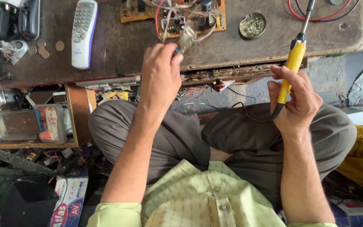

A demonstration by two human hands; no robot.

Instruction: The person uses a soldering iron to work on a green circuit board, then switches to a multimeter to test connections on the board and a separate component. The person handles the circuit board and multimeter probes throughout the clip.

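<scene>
My left hand (160,73) is raised over the worn workbench's front edge (232,54), fingers pinched on a small metal component (186,38) with wires running up to a brown circuit board (190,14). My right hand (297,101) grips a soldering iron with a yellow handle (293,67), its metal shaft pointing up toward the bench top. The iron's black cord trails down across my lap. I sit cross-legged in grey trousers and a light green shirt.
A white remote control (82,31) lies on the bench at left, near several coins (43,47) and a black telephone (9,19). A round tin (252,25) sits right of the board. Plastic boxes fill an open drawer (30,124); cluttered boxes lie below.
</scene>
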